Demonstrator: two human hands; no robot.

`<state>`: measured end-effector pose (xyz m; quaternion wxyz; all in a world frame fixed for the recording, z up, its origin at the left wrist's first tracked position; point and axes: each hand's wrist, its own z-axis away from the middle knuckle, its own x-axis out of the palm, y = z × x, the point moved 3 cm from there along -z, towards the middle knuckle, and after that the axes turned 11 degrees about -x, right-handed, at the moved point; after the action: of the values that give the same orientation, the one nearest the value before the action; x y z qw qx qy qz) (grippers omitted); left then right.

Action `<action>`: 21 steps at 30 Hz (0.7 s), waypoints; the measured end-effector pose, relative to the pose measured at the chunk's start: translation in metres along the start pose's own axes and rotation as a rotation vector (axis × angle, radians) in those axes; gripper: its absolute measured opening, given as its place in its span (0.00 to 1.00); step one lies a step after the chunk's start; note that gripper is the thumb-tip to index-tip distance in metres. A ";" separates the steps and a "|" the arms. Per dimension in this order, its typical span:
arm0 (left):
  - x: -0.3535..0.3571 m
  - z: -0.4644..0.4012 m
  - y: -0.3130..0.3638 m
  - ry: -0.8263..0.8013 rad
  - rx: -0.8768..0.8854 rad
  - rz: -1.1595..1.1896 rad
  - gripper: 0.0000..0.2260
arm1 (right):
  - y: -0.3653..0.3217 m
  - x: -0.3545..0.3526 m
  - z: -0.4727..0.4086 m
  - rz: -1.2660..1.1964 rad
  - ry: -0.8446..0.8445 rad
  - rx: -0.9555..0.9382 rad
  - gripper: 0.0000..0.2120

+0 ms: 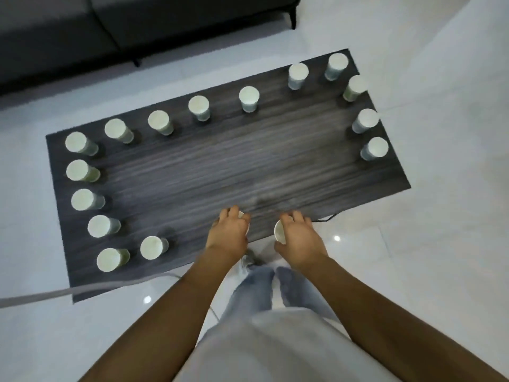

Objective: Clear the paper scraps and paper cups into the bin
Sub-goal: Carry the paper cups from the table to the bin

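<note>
Both hands were at the near edge of the surface [220, 161]. Left hand [230, 230] had its fingers curled over a cup [242, 216], which was mostly hidden under the palm. Right hand [298, 234] gripped a second cup [280, 231] from the side, with the thumb below it and the fingers over it.

To do this step well, I think each hand should hold its cup lightly on the wall, because thin paper probably crushes easily, and lift it straight up from the surface before carrying it away. No bin was in view, so its place could not be told.

Second cup was tilted: its open mouth pointed toward the left hand, and its long axis lay nearly flat along the near edge of the surface. How the first cup pointed could not be told.

Many other cups [249, 97] stood upright around the far, left and right edges of the surface, mouths up. No paper scraps were visible.
</note>
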<state>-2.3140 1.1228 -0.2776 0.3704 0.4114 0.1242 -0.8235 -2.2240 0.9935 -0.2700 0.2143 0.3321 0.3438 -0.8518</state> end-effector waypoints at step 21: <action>0.057 0.119 0.427 0.037 0.584 -0.284 0.22 | 0.310 -0.060 0.307 -0.417 0.500 0.524 0.28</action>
<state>-2.1017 0.7366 -0.2041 0.1160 0.4937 -0.0544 -0.8601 -2.1276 0.5704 -0.1980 -0.1449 0.4953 0.2166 -0.8287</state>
